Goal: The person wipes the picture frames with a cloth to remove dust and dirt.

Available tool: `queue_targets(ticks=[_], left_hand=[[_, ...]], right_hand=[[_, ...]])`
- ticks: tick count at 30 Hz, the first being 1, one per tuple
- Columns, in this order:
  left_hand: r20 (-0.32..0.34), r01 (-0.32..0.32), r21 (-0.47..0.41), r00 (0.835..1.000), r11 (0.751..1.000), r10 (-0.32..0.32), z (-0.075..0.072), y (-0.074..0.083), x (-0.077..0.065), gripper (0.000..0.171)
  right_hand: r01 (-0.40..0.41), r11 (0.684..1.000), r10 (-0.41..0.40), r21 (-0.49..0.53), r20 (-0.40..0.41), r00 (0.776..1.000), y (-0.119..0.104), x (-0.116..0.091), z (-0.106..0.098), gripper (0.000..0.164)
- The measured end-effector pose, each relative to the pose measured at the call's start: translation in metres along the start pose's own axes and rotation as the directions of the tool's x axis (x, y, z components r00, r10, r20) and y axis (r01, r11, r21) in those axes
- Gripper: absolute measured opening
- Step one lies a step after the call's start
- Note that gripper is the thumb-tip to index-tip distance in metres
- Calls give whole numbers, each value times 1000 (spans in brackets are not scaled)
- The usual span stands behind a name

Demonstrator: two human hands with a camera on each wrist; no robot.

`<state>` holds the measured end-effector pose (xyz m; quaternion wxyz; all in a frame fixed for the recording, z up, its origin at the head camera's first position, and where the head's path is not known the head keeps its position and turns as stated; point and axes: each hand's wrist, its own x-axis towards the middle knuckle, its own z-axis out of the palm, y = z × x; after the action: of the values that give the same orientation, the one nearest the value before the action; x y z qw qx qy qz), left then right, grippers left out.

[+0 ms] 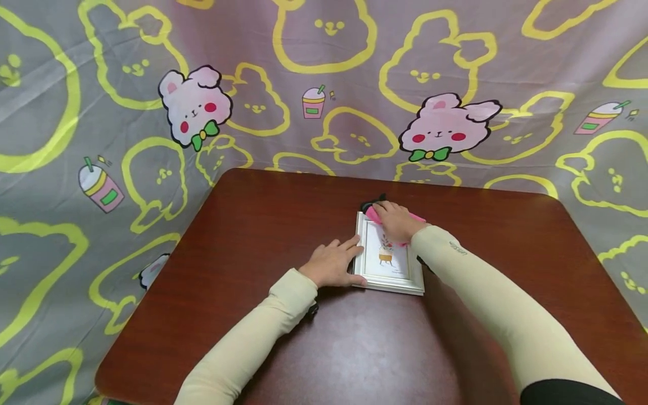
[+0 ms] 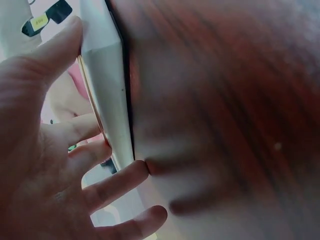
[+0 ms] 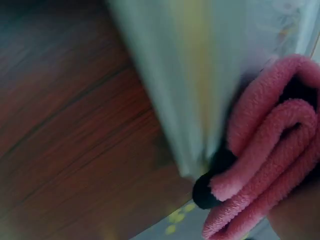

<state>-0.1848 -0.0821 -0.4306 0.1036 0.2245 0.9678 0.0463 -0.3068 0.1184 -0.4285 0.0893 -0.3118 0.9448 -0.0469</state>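
Observation:
A white picture frame (image 1: 418,278) lies face up on the brown table, showing a small print of a plant in a pot. My left hand (image 1: 331,263) steadies it, fingers spread along its left side and thumb at the near left corner. In the left wrist view, the fingers (image 2: 117,187) reach past the frame's edge (image 2: 102,75). My right hand (image 1: 397,221) holds a folded pink cloth (image 1: 373,215) with black parts against the frame's upper part. The right wrist view shows the fluffy cloth (image 3: 265,160) in thick folds over the frame's corner; most of that hand is hidden there.
The brown table (image 1: 243,225) has rounded corners and extends around the frame on all sides. A grey curtain (image 1: 263,34) with yellow bear outlines and pink rabbits hangs behind it and along the sides. Light sleeves (image 1: 486,304) cover both forearms.

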Motion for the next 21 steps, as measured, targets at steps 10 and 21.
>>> queue_targets(ticks=[10, 21], left_hand=[[-14, -4, -34, 1000, 999, 3, 0, -3, -1, 86], [3, -8, -47, 1000, 999, 8, -1, 2, 0, 86]], right_hand=[[-50, 998, 49, 30, 7, 999, 40, -28, -1, 57], [-99, 993, 98, 66, 28, 995, 38, -32, 0, 54]])
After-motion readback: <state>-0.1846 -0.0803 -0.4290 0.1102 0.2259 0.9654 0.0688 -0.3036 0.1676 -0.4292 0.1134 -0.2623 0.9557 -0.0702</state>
